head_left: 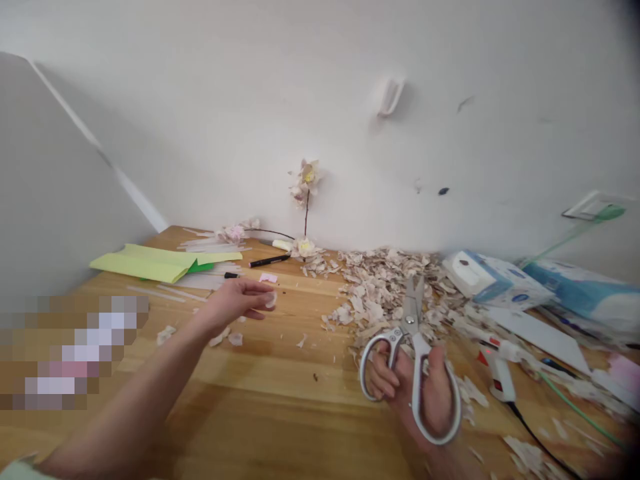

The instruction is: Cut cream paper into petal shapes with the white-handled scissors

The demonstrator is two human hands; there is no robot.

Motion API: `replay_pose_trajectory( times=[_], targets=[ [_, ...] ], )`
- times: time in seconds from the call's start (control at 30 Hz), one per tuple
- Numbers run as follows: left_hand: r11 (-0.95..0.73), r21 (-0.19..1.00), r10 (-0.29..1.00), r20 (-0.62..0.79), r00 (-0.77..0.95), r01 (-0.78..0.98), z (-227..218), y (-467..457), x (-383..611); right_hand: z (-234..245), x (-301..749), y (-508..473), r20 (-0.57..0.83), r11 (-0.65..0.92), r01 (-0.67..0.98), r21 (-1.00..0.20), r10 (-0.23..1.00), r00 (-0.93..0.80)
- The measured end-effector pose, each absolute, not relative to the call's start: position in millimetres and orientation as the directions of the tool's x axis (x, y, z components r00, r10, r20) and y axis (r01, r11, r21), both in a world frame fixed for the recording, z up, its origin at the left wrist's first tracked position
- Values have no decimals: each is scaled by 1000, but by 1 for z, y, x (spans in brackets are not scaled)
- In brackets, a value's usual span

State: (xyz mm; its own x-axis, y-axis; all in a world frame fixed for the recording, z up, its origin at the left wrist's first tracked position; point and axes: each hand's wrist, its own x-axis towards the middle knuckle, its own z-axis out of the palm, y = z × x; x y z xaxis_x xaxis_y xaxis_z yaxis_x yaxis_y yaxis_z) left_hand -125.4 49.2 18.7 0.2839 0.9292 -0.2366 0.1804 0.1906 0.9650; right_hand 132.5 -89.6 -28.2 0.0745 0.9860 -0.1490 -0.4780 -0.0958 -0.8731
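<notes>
My right hand (pixel 425 390) has its fingers through the silver handle loops of a pair of scissors (pixel 412 319). The blades point away from me and stand slightly apart over a heap of pale dried petals (pixel 390 280). Out over the table, my left hand (pixel 240 300) pinches a small pale piece, like a petal (pixel 271 300), between its fingertips. Loose petals (pixel 235 339) lie on the wood near that wrist. Behind, an artificial-looking flower (pixel 306 177) on a thin dark stem stands against the wall.
Yellow-green paper (pixel 150 262) and white glue sticks (pixel 210 245) lie at the left back, near a black pen (pixel 269 261). On the right are a tissue box (pixel 495 280), a white glue gun (pixel 500 373) with a black cord, and a blue-white package (pixel 590 290).
</notes>
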Motion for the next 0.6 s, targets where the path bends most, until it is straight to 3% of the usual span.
replay_pose_trajectory(
  times=[0.1, 0.23, 0.37, 0.5, 0.6],
  targets=[
    [163, 940, 953, -229, 200, 299, 17, 50, -153, -38, 140, -77, -169, -102, -593, -798, 984, 59],
    [132, 906, 971, -200, 133, 402, 5, 54, -181, -34, 143, -82, -138, -66, -593, -802, 987, 76],
    [33, 886, 999, -48, 22, 463, -4, 63, -200, -30, 142, -82, -113, -35, -579, -815, 989, 99],
    [-54, 851, 981, 143, -132, 522, 6, 60, -211, -30, 144, -79, -3, 101, -322, -941, 951, 308],
    [-109, 847, 971, 203, -126, 520, 12, 44, -200, -31, 158, -79, 42, 97, -104, -990, 898, 439]
  ],
)
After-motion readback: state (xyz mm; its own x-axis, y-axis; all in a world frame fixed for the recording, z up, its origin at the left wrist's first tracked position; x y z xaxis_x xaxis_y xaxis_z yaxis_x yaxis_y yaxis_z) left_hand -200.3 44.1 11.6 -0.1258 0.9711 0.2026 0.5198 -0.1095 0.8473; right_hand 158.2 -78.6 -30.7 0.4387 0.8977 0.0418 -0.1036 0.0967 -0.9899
